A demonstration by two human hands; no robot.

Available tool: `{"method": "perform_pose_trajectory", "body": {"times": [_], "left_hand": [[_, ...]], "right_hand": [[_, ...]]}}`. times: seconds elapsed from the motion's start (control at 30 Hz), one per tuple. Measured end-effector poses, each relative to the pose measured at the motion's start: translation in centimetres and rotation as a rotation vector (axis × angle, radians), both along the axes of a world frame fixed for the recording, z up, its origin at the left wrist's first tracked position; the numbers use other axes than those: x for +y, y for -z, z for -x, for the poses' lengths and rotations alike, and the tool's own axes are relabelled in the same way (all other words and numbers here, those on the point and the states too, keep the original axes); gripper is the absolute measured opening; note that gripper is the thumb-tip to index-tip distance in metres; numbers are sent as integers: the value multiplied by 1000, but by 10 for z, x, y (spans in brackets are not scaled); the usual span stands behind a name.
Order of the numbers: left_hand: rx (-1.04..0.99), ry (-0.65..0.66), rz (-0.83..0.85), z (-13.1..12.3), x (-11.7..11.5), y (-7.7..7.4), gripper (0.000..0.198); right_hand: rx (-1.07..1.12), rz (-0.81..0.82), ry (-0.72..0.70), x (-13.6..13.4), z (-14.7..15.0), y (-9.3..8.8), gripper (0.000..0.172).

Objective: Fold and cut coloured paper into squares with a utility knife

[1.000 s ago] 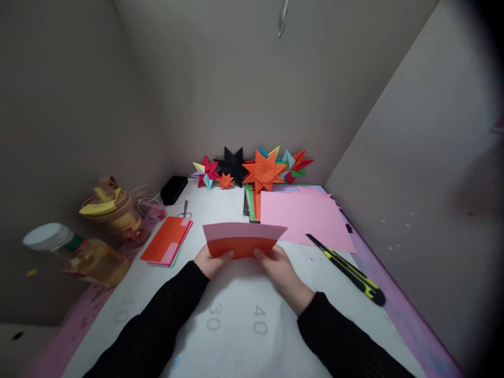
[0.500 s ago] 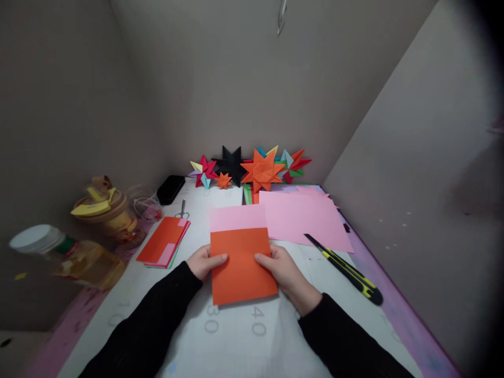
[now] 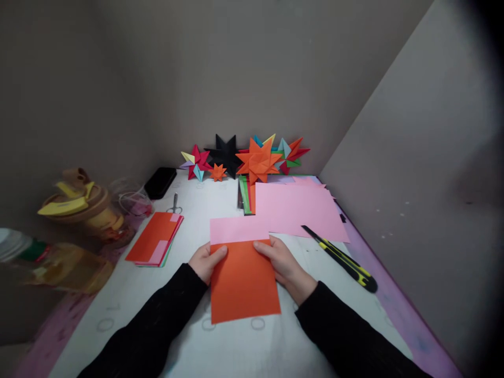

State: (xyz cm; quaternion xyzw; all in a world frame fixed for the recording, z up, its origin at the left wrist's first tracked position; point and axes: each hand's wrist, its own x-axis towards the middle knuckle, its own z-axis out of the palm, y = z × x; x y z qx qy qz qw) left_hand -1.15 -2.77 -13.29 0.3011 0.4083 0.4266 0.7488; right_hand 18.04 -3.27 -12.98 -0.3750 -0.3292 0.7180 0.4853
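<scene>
Between my two hands is an orange sheet of paper, with a pink sheet of paper showing above its top edge. My left hand pinches the left side, its thumb lying on the orange face. On the right side my right hand grips in the same way, thumb on top and fingers hidden behind. Whether the papers touch the table cannot be made out. Off to the right lies a black and yellow utility knife with its blade out. A larger pink sheet lies beyond my right hand.
A stack of coloured papers and small scissors lie to the left. Folded paper stars line the back wall. At far left are a bottle, a lidded cup and a black phone-like object.
My view has shifted slightly. The held papers now sit a little lower and nearer, with the orange sheet's bottom edge closer to me. Both hands keep their hold, thumbs now nearer its top edge.
</scene>
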Motion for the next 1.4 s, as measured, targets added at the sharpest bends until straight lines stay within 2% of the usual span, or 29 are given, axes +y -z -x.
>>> {"method": "perform_pose_trajectory", "body": {"times": [0.2,0.33,0.5,0.7,0.83,1.0,1.27,1.4], "left_hand": [[11,18,-26,0,-1,0,41],[88,9,-68,4,2,0,36],[150,36,-78,4,2,-1,35],[173,93,-146,8,2,-2,34],[184,124,-155,11,3,-4,33],[130,70,-145,11,3,-7,32],[187,44,-180,12,-1,-21,19],[176,59,-182,14,-4,-28,14]], "right_hand": [[-99,10,-1,2,-2,3,32],[-142,13,-20,1,-2,1,32],[-126,25,-63,0,-3,-4,33],[-124,25,-28,1,-5,1,17],[-88,26,-39,1,-5,-1,20],[-66,1,-38,0,-7,-2,23],[-87,-30,27,1,-8,-4,14],[-76,-22,-2,-1,-12,-7,9]]}}
